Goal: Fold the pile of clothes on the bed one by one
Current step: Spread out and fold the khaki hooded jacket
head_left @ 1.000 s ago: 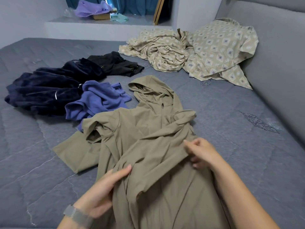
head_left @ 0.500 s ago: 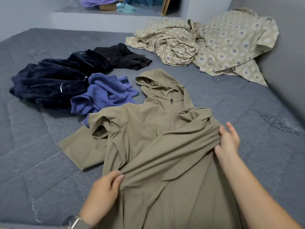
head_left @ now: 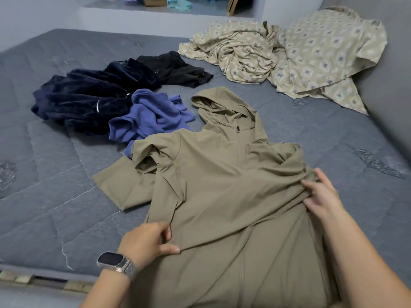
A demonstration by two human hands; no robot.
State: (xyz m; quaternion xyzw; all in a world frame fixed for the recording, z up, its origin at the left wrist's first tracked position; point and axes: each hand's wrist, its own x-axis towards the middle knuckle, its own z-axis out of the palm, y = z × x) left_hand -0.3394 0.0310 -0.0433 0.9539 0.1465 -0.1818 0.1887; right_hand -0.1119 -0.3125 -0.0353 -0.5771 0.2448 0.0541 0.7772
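Grey quilted bed (head_left: 55, 196), grey headboard wall on the right. Since half a second ago the fold across the olive hooded jacket (head_left: 222, 185) is drawn wider and flatter; both hands sit further apart. Left hand (head_left: 144, 241), watch on its wrist, pinches the smooth thin fabric between thumb and curled fingers (head_left: 170, 249). Right hand (head_left: 322, 196) grips the bunched sleeve edge, fingers bent. Beyond the left fingers: crumpled blue top (head_left: 151, 116), fuzzy navy garment (head_left: 84, 101), black garment (head_left: 178, 67). Beyond the right fingers: patterned beige bedding (head_left: 311, 56).
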